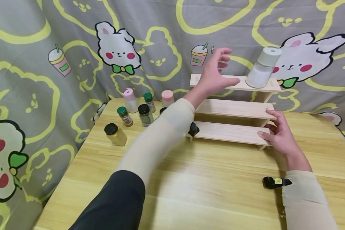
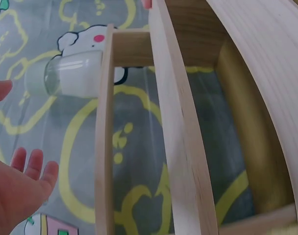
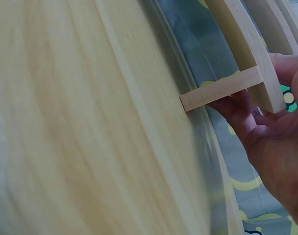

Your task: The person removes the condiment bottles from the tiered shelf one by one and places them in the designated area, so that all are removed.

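Observation:
A three-tier wooden rack (image 1: pixel 235 108) stands on the table, stepped up toward the curtain. On the right end of its top tier is a clear jar (image 1: pixel 258 76) with a pale lid and white contents. My left hand (image 1: pixel 214 75) hovers over the left part of that tier, fingers and thumb spread, holding nothing. In the left wrist view a gap separates its fingers (image 2: pixel 35 164) from the jar (image 2: pixel 80 73). My right hand (image 1: pixel 283 135) grips the rack's right end, thumb on the lowest tier. The right wrist view shows fingers (image 3: pixel 232 115) curled behind the end piece.
Left of the rack, partly behind my left sleeve, several seasoning containers stand on the table (image 1: pixel 207 191): a black-capped yellow jar (image 1: pixel 116 135), green-capped bottles (image 1: pixel 125 117), a purple-topped shaker (image 1: pixel 130 100) and a pink-topped one (image 1: pixel 167 97). A patterned curtain (image 1: pixel 161 51) hangs behind.

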The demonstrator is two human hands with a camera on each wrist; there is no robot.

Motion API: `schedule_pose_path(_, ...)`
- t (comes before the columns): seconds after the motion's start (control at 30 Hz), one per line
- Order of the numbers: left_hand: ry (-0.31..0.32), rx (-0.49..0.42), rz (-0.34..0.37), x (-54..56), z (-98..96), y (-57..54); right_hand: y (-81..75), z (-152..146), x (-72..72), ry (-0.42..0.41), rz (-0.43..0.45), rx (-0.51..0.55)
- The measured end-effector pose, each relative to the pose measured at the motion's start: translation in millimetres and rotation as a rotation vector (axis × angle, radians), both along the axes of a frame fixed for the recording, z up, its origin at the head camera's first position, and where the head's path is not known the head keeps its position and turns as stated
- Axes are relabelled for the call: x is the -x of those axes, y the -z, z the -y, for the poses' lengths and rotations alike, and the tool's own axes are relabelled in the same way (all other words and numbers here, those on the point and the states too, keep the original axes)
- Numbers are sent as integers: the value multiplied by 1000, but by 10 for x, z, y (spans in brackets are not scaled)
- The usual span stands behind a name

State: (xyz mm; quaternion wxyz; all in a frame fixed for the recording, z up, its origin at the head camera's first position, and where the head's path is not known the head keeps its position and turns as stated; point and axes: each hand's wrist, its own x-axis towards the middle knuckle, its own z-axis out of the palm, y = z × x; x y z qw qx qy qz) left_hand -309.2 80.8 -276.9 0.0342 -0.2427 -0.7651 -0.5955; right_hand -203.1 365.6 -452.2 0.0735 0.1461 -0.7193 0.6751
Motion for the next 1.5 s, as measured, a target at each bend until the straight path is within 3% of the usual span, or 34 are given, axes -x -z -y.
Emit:
schedule_pose_path(0.43, 16, 122, 41, 137, -455, 38, 15, -14, 13, 4, 4, -29)
schedule_pose_path(0.67, -34, 214, 46, 189, -698, 85, 39, -24, 8, 2, 0, -16)
schedule_pose_path(0.87, -84, 233, 45, 218, -820, 149, 37, -6, 1, 9, -9, -46)
schedule_pose_path(1.13, -137, 256, 74, 227, -998, 112, 12, 9, -4, 19, 8, -49)
schedule_pose_path(1.5, -183, 335, 52, 247, -1147, 94, 0, 8, 18, 34, -1, -40)
